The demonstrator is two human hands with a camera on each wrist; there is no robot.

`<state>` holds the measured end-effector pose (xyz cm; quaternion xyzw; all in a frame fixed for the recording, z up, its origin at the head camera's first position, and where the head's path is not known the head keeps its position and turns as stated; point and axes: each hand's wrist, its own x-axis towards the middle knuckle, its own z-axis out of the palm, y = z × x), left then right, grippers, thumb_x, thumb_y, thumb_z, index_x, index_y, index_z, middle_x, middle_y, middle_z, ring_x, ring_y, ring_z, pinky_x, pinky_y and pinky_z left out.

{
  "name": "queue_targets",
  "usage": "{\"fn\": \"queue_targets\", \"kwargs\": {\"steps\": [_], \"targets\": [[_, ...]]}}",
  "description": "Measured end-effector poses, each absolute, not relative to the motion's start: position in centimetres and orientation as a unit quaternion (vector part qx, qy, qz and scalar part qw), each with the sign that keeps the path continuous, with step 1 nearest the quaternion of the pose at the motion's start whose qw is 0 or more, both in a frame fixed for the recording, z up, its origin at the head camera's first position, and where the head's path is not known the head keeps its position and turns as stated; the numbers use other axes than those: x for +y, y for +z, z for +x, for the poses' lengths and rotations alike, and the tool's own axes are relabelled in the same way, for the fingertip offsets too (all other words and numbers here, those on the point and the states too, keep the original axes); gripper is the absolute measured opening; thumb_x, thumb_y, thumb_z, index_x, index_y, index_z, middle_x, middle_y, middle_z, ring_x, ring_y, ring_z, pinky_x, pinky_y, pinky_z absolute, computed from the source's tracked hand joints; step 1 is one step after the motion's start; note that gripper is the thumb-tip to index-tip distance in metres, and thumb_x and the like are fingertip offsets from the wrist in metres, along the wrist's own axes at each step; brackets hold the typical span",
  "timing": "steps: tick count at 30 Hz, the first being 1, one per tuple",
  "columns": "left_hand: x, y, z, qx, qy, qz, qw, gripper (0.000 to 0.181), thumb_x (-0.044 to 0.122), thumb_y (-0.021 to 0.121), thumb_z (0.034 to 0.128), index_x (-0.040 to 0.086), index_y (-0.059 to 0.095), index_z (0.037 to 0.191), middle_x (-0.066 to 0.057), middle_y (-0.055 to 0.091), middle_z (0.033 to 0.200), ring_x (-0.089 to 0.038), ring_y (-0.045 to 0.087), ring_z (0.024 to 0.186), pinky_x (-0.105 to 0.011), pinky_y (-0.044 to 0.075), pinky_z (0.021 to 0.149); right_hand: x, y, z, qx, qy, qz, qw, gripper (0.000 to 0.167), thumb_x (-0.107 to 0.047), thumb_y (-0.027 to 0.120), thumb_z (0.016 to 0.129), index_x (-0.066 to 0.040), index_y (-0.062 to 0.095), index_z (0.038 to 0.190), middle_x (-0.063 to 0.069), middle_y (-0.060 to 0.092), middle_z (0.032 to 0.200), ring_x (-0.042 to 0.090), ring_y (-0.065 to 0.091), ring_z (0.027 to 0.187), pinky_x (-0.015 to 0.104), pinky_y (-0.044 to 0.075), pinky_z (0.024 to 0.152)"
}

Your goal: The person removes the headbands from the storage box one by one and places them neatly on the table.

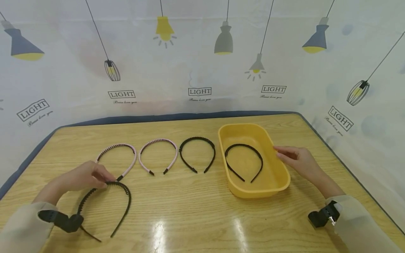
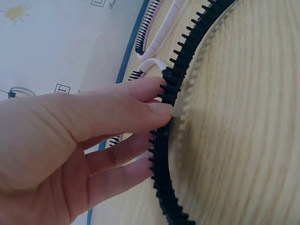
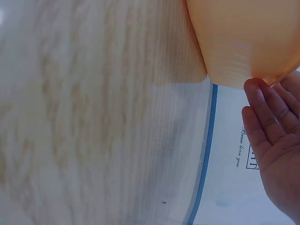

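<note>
At the near corners, pale sleeves [image 1: 26, 228] came into view, each wrist carrying a black wrist unit [image 1: 322, 216]. Near left, low over the table [image 1: 183, 211]: left hand [image 1: 83, 175] pinched a toothed black headband [image 2: 161, 154] at the top of its arch, thumb on one face, fingers on the other. Headband's tips pointed back toward the person. Couldn't tell if those tips touched the table. Wrist view showed its teeth on the hand side and a shadow on the wood beside it.

Just beyond the held arch, one end of the leftmost pink headband [image 1: 135, 156] sat close to the left hand's fingertips.

Right side: right hand [image 1: 302, 162] gripped nothing; fingers nearly straight, tips against the outside of the yellow bin [image 1: 250, 131], at its right rim. Bin stood on the table's right half. Inside it lay a thin black band [image 1: 242, 144], tips toward the person, one side against the bin's left wall.

Left of the bin, same row: second pink headband [image 1: 159, 140] in the middle, then a third black hoop [image 1: 197, 138] next to the bin. Both had tips facing near.

Farther back: dark blue border [image 1: 190, 117] along the table's far edge, then white backdrop [image 1: 196, 52] printed with hanging lamps and "LIGHT" labels.
</note>
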<state>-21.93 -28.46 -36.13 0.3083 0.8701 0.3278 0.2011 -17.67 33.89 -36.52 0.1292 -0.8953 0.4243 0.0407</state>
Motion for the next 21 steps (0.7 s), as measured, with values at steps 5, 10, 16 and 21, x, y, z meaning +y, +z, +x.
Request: {"fn": "queue_targets", "kwargs": {"steps": [5,10,16,21], "targets": [[-28.47,-36.28,-21.73,0.876,0.331,0.290,0.200,0.021,0.007,0.071,0.0771,0.002,0.071,0.097,-0.004,0.066,0.094,-0.008,0.062,0.082,-0.025,0.052,0.067,33.94,-36.56,-17.71,-0.895,0.425,0.130,0.041,0.039,-0.020,0.054,0.094,0.004,0.055,0.124,0.022,0.056,0.120,-0.009,0.053,0.094,0.012,0.046,0.074],[-28.48,-36.47,-21.52,0.876,0.333,0.296,0.188,0.021,0.007,0.071,0.0774,0.001,0.071,0.097,-0.004,0.066,0.092,-0.008,0.062,0.081,-0.025,0.052,0.067,34.02,-36.62,-17.71,-0.896,0.423,0.129,0.040,0.039,-0.020,0.053,0.094,0.004,0.054,0.125,0.022,0.056,0.120,-0.009,0.053,0.094,0.012,0.046,0.074],[-28.41,-36.54,-21.37,0.876,0.338,0.285,0.192,0.021,0.007,0.071,0.0772,0.000,0.071,0.098,-0.005,0.065,0.093,-0.011,0.062,0.082,-0.024,0.052,0.067,34.09,-36.68,-17.70,-0.896,0.424,0.129,0.039,0.039,-0.019,0.053,0.094,0.004,0.054,0.125,0.022,0.055,0.121,-0.009,0.053,0.095,0.012,0.046,0.074],[-28.31,-36.24,-21.31,0.880,0.336,0.274,0.195,0.022,0.012,0.071,0.0780,0.002,0.071,0.098,-0.006,0.066,0.094,-0.007,0.061,0.082,-0.025,0.052,0.067,34.08,-36.65,-17.63,-0.894,0.427,0.129,0.037,0.039,-0.020,0.053,0.094,0.004,0.053,0.125,0.023,0.055,0.121,-0.009,0.053,0.094,0.012,0.046,0.074]]}}
